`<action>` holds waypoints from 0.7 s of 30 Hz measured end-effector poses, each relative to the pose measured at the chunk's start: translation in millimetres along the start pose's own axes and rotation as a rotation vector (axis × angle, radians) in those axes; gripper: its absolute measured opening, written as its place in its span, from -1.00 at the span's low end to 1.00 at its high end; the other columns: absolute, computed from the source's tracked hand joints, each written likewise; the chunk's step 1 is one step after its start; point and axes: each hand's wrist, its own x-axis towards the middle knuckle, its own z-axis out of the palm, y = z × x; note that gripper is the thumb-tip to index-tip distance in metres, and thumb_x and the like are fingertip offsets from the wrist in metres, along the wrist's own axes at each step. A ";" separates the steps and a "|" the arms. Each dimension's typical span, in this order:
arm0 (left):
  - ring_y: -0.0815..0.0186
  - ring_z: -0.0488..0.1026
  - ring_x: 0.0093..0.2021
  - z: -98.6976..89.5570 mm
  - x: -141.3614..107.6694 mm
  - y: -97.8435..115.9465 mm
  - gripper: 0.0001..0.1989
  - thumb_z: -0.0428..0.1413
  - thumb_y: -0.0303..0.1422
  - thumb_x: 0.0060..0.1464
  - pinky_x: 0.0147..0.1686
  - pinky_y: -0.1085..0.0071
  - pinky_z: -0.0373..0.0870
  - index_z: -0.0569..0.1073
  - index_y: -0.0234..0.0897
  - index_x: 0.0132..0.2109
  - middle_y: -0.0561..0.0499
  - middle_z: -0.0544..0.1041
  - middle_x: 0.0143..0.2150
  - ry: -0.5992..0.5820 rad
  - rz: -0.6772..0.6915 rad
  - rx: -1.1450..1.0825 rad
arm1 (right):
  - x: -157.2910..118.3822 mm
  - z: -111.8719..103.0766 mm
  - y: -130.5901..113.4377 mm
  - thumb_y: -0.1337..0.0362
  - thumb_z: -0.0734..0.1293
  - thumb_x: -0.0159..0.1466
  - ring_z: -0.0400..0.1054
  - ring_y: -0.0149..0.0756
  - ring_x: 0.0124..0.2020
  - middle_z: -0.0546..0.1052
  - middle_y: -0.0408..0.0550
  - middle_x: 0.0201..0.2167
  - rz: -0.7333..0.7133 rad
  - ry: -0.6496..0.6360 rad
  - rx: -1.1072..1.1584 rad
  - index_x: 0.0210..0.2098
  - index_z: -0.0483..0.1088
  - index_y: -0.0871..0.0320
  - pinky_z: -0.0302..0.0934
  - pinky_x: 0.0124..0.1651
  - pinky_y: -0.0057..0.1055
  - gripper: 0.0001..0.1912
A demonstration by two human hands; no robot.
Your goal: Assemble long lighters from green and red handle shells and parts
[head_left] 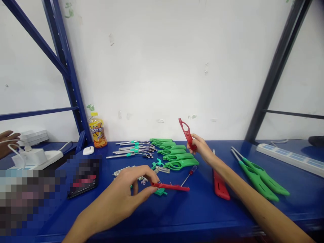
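My left hand (134, 189) pinches one end of a red plastic half shell (174, 187), held level over the table's front middle. Raised to the right, my right hand (201, 148) grips another red shell piece (187, 133) with a loop in it, its narrow end pointing up. A screwdriver (189, 174) lies between the hands. Behind it is a row of green handle shells (181, 163). Metal rods with wires (126, 154) lie to their left. Small green parts (160, 192) and a clear piece (162, 169) are near my left hand.
Right of centre lies a red lighter (220, 185), partly behind my right forearm. Two green lighters (260, 179) and a white power strip (291, 158) are farther right. A drink bottle (97, 131), white case (88, 150) and phone (83, 187) stand or lie left. Another person's hand (8, 143) shows far left.
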 end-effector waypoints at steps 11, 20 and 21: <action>0.36 0.51 -0.33 -14.9 -2.3 -8.0 -0.82 0.11 -0.28 0.45 -0.38 0.51 0.37 0.63 0.03 -0.04 0.14 0.67 -0.16 -0.025 0.066 0.162 | 1.0 -2.6 -3.5 0.12 0.43 0.51 0.56 -0.16 -0.06 0.57 0.04 0.09 0.002 0.019 -0.082 0.20 0.45 0.16 0.54 -0.03 -0.14 -0.64; 0.35 0.55 -0.34 -12.2 -3.1 5.4 -0.82 0.13 -0.29 0.46 -0.36 0.52 0.43 0.65 -0.03 -0.07 0.12 0.68 -0.19 0.060 0.209 0.183 | 2.0 -4.2 -2.8 0.13 0.43 0.51 0.56 -0.17 -0.08 0.58 0.03 0.07 -0.007 0.016 -0.118 0.19 0.45 0.17 0.54 -0.05 -0.16 -0.64; 0.35 0.57 -0.31 -12.6 -3.6 7.0 -0.83 0.14 -0.29 0.46 -0.33 0.52 0.45 0.65 -0.03 -0.07 0.12 0.68 -0.19 0.095 0.232 0.174 | 2.0 -3.8 -2.6 0.12 0.42 0.51 0.57 -0.19 -0.11 0.58 0.02 0.05 -0.006 0.015 -0.123 0.18 0.46 0.17 0.54 -0.07 -0.18 -0.65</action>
